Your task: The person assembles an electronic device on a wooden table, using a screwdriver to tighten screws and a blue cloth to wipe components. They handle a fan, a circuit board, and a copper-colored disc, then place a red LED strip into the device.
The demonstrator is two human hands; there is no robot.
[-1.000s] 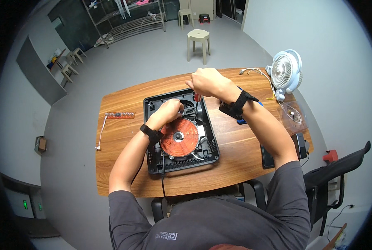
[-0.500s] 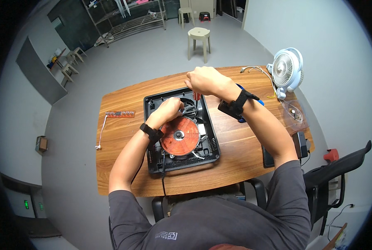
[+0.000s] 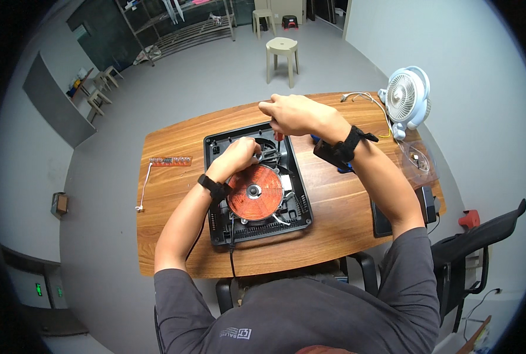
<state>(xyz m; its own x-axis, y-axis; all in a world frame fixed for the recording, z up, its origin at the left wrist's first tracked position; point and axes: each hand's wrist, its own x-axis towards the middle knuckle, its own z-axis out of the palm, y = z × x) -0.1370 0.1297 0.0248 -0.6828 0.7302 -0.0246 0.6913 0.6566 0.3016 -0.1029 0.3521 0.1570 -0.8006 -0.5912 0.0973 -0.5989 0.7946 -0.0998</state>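
An opened induction cooker base [image 3: 301,203], a black tray-like housing, lies on the table before me with a round copper coil [image 3: 254,203] in its middle. My right hand [image 3: 292,113], above the far side of the housing, is closed around a red-handled screwdriver [image 3: 279,136], held upright with its shaft pointing down into the housing. Just beyond the coil, my left hand [image 3: 240,154] has its fingers curled on the edge of the black cooling fan [image 3: 268,146]. The screwdriver's tip is too small to make out.
On the wooden table [image 3: 171,221] lies a narrow circuit board [image 3: 170,161] with a white cable, at the left. A light-blue fan [image 3: 405,97] stands far right, near a clear plastic bag [image 3: 417,162]. Blue objects [image 3: 344,168] lie under my right forearm. A black power cord [image 3: 232,253] crosses the near edge.
My right hand has turned at the wrist on the screwdriver, and its forearm has shifted slightly right. The left hand stays in place on the fan.
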